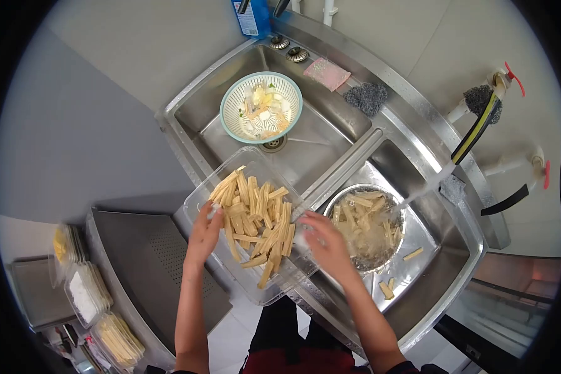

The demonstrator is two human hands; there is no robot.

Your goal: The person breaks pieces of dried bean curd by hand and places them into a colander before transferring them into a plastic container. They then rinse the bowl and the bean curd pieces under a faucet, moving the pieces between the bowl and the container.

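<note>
A clear plastic container [249,154] full of pale yellow dried tofu skin sticks [255,212] lies across the front edge of the sink, between my hands. My left hand [204,235] grips its left side, thumb and fingers over the rim beside the sticks. At the opposite side, my right hand [325,242] has its fingers apart close to the rim; whether they touch it is hard to make out. More sticks sit under running water in a round metal bowl [338,198] in the right basin. A few loose pieces [386,290] lie beside that bowl.
A white-green colander [229,93] with food scraps stands in the left basin [318,149]. Water pours from a black-yellow hose [474,137]. A pink sponge [327,73], a steel scourer [366,98] and a blue bottle [250,19] line the back ledge. Packaged foods [115,340] are at lower left.
</note>
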